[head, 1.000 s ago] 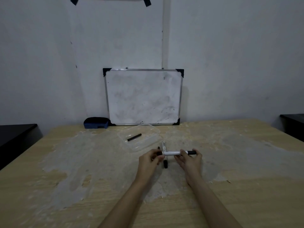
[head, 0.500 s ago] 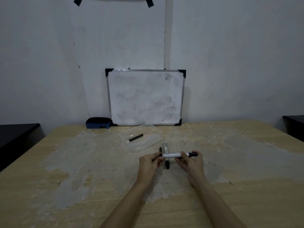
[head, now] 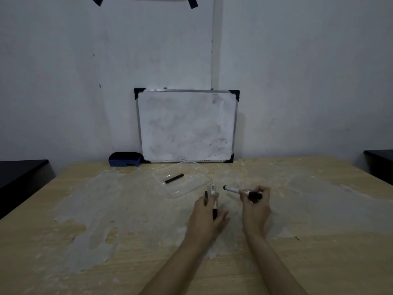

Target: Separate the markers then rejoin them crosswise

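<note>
My right hand [head: 255,206] pinches a white marker [head: 232,190] by its black rear end, with the dark tip pointing left and no cap on it. My left hand [head: 205,219] is low over the wooden table [head: 85,252], thumb spread out to the right. It lies above a second white marker [head: 212,188], whose black end shows between thumb and fingers. A short black stick [head: 205,194] pokes out just beyond the fingertips. Whether the left hand holds anything is hidden.
A clear plastic tray [head: 197,170] with a black stick [head: 174,178] in it lies just beyond the hands. A whiteboard [head: 187,126] leans on the wall, with a blue eraser [head: 125,159] to its left. Dark furniture stands at both table sides.
Both hands held one marker level between them. Now they have come apart: the right hand keeps the marker, its left tip bare, and the left hand has dropped toward the table.
</note>
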